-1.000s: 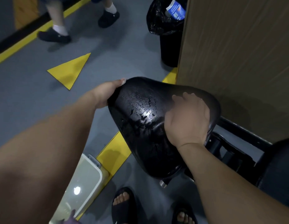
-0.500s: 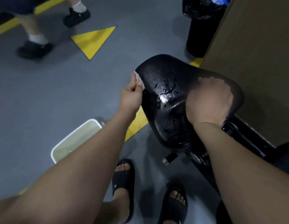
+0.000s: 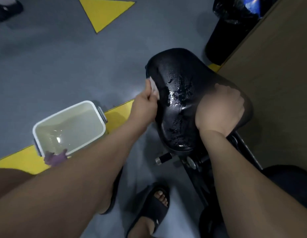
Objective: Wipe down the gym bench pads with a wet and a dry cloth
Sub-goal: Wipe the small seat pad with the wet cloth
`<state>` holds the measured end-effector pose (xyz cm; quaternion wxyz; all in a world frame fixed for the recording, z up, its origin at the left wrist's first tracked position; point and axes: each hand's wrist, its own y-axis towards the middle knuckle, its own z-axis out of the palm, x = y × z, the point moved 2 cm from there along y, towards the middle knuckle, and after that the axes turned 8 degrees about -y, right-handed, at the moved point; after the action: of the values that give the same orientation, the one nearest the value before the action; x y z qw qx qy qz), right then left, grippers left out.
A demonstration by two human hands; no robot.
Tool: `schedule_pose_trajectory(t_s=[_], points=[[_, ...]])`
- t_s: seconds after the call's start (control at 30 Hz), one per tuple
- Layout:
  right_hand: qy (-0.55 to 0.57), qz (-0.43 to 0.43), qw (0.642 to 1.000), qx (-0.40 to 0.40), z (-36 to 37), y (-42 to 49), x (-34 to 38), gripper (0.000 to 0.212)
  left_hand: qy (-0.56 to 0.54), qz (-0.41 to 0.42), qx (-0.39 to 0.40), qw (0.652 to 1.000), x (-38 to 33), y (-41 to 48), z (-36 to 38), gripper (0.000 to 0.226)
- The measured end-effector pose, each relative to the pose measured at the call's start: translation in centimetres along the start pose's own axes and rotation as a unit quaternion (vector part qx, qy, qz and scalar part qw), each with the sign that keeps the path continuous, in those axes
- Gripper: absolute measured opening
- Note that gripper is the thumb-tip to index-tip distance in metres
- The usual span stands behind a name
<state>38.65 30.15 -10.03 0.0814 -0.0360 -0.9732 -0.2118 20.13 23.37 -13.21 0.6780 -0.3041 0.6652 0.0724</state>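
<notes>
On the seat pad (image 3: 180, 103), left flank: our left hand (image 3: 145, 107), fingers pinched round a white cloth (image 3: 153, 86), pressing it against the pad's side edge. On the pad's right shoulder: our right hand (image 3: 219, 110), fingers curled over the rim, gripping the pad to brace it. Pad top, between the two hands: glossy with beads and streaks of water, so we judge the wet pass on top largely made and the side edge the step in hand.

Left of the pad, on the floor: a white water tub (image 3: 62, 116), part filled. A purple cloth (image 3: 55, 158) lies at its near corner, well apart from the pad; whether that is the dry one we cannot tell. Below the pad: the black bench frame (image 3: 197, 169). Lower right of the pad: a second dark pad (image 3: 290, 182), too dim to read. Beyond the pad: a lined bin (image 3: 223, 31) beside a wooden panel (image 3: 278, 66).

Handling note: we should lay the cloth flat to the edge, follow the rim round in one long stroke, let the right hand steady the pad, and leave no pooled water for the dry cloth
</notes>
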Motion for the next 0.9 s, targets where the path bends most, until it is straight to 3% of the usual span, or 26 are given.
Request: schedule_pose_trajectory(t_s=[0.1, 0.23, 0.5, 0.63, 0.73, 0.9], points=[[-0.003, 0.002, 1.0, 0.006, -0.1, -0.2, -0.1, 0.043, 0.03, 0.009, 0.021, 0.999, 0.5, -1.0, 0.2, 0.054], [-0.005, 0.0, 1.0, 0.014, -0.1, -0.2, 0.0, 0.044, -0.01, -0.034, 0.012, 0.999, -0.5, 2.9, -0.5, 0.061], [-0.005, -0.001, 1.0, 0.011, 0.2, -0.3, -0.2, 0.043, -0.034, 0.019, 0.005, 0.999, 1.3, -5.8, 1.6, 0.053], [-0.005, -0.004, 1.0, 0.019, 0.1, -0.4, -0.3, 0.045, -0.087, -0.044, 0.017, 0.995, 1.5, -2.6, 0.8, 0.031], [-0.008, 0.001, 1.0, 0.013, -0.1, -0.2, -0.2, 0.046, -0.108, 0.006, 0.031, 0.994, 1.8, -5.6, 1.5, 0.052], [-0.008, -0.003, 1.0, 0.012, -0.1, -0.2, -0.2, 0.046, -0.028, 0.059, -0.009, 0.998, 3.2, -14.5, 4.0, 0.055]])
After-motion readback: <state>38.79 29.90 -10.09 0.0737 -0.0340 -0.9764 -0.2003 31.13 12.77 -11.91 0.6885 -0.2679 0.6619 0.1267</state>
